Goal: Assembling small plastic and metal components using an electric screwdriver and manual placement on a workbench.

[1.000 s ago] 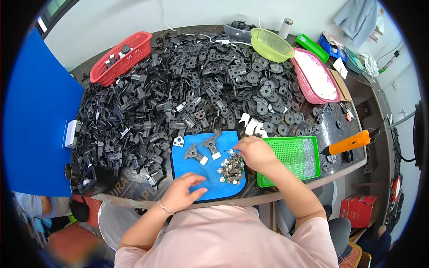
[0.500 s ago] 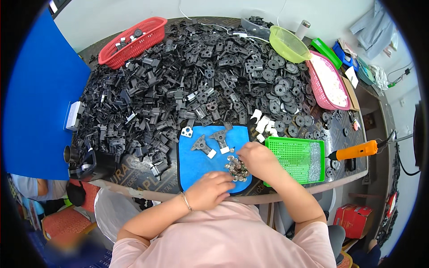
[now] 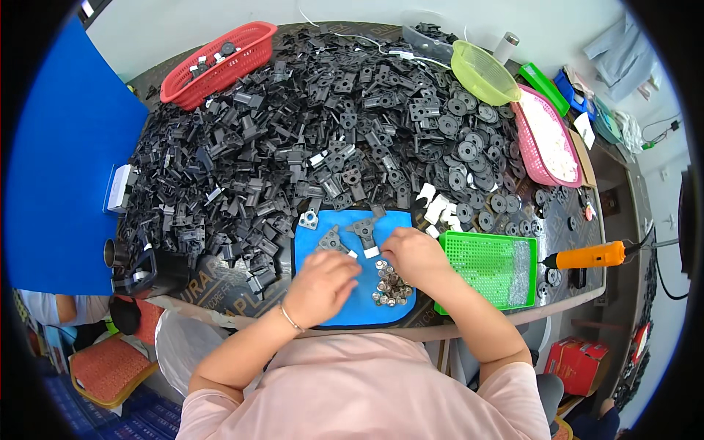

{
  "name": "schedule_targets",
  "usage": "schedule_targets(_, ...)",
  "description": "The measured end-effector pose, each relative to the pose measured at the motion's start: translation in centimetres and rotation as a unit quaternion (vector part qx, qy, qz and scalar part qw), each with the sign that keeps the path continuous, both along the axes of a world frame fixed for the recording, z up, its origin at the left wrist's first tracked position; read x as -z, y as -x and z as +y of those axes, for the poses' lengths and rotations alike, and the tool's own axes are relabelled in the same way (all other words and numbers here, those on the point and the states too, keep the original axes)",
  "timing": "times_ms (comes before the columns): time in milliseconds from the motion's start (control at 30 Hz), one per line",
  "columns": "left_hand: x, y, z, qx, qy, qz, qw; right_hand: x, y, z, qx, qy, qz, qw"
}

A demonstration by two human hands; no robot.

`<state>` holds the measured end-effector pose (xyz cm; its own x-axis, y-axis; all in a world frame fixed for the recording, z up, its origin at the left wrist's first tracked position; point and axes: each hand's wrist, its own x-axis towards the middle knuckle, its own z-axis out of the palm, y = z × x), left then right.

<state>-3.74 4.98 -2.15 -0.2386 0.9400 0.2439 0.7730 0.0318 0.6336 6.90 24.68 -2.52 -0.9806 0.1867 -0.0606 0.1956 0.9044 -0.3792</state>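
On a blue mat (image 3: 345, 308) lie two black plastic brackets, each with a white end piece. My left hand (image 3: 319, 287) is over the mat's left side, its fingers apart and loosely bent. It covers part of the left bracket (image 3: 331, 240). To the right, my right hand (image 3: 416, 257) has thumb and fingertips pinched together; whatever is between them is too small to make out. Its fingertips are beside the white end of the right bracket (image 3: 363, 232). Below them is a heap of small silvery metal parts (image 3: 391, 286). A small white piece with holes (image 3: 308, 219) lies at the mat's upper left corner.
A large pile of black plastic parts (image 3: 242, 161) spreads behind the mat, with black discs (image 3: 469, 150) at its right. Near my right arm are white pieces (image 3: 438, 209), a green tray (image 3: 477, 268) and an orange electric screwdriver (image 3: 587, 256). Red (image 3: 220, 70), yellow-green (image 3: 480, 81) and pink (image 3: 539, 139) baskets stand farther back.
My left hand has moved up and left, from beside the metal parts to over the left bracket. My right hand has shifted slightly up and left, toward the right bracket's white end.
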Motion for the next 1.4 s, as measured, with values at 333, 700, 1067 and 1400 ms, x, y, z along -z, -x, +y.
schedule_targets(333,-0.4,2.9,2.3,-0.149,-0.024,0.085,0.985,-1.1,3.9,1.2,0.099,0.277,0.034,0.955)
schedule_targets(700,0.8,2.8,0.7,-0.176,-0.012,0.071,0.982,-0.2,5.2,1.0,0.127,0.240,0.029,0.962)
schedule_targets(1067,-0.5,7.1,1.5,-0.255,-0.039,0.186,0.948,-2.1,6.7,0.9,0.123,0.190,0.056,0.972)
schedule_targets(1400,0.2,9.5,3.6,-0.287,-0.020,0.172,0.942,0.0,12.6,-1.8,0.066,-0.023,0.120,0.990)
